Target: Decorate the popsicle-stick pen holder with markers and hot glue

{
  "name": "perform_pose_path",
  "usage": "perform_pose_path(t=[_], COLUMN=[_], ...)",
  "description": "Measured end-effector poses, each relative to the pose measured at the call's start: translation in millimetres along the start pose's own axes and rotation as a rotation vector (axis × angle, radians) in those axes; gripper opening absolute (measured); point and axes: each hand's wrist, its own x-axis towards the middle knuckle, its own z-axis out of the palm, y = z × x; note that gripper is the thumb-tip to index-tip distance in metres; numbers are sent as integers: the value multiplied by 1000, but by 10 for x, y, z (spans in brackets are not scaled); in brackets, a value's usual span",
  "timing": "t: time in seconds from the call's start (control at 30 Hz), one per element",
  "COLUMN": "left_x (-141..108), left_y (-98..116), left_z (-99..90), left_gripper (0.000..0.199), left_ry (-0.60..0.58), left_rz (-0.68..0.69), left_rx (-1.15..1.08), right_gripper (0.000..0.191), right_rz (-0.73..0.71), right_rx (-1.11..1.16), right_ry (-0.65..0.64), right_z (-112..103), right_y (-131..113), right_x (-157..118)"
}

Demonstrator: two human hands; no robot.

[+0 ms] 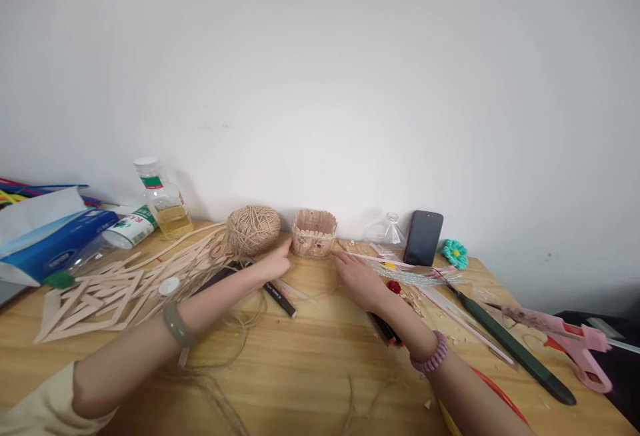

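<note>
The basket point(314, 244) stood mouth up, its front longest sideways, between my left hand point(278, 264) and right hand point(354, 280); whether either gripped it, I couldn't tell.

rough wooden box point(311, 248), coarse fibrous twine ball point(253, 229), smooth wooden tabletop point(290, 383), glossy phone point(423, 239)

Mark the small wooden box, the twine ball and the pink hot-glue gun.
Small wooden box point(314, 247): head view, front wall.
Twine ball point(253, 228): head view, middle of the wound strands.
Pink hot-glue gun point(575, 335): head view, body.
</note>
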Motion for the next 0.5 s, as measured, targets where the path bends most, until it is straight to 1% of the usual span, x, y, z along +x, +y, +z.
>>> perform_pose_path(t=[0.2,0.3,0.4,0.5], left_x=[35,53,36,-61], left_y=[-129,-154,-129,-21], left_z=[-8,-36,-46,-33], left_gripper=[76,73,67,62], left_ry=[69,82,109,147], left_rz=[-78,-82,-70,-44], left_rx=[21,21,36,82], right_gripper=[60,60,57,48], right_rz=[17,18,27,57], right_rx=[32,36,27,20], right_ry=[34,32,18,12], right_z=[77,83,53,-11], right_y=[52,57,59,69], right_x=[70,67,36,-16])
